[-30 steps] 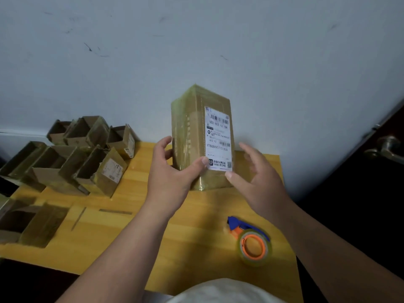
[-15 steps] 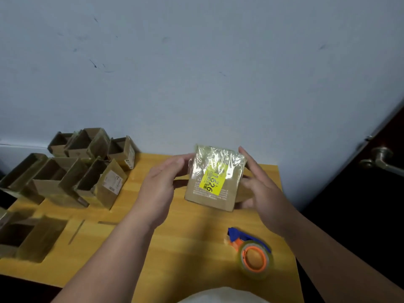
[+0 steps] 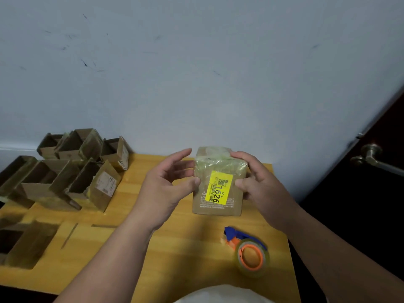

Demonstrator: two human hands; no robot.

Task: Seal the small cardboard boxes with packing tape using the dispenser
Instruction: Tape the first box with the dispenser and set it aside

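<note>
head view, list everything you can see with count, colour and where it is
small tape-wrapped cardboard box with a yellow sticker: one, brown under clear tape, held above the table's far middle
blue and orange tape dispenser with a clear roll: one, lying on the table near the right front
open empty cardboard boxes: a cluster, count unclear, brown, left side of the table
light wooden table: one, yellow-tan, against the wall
pale blue-grey wall: one, behind the table
dark door with a metal lever handle: one, far right
left hand: thumb on the box's left edge, other fingers spread
right hand: grip on the box's right side
</note>
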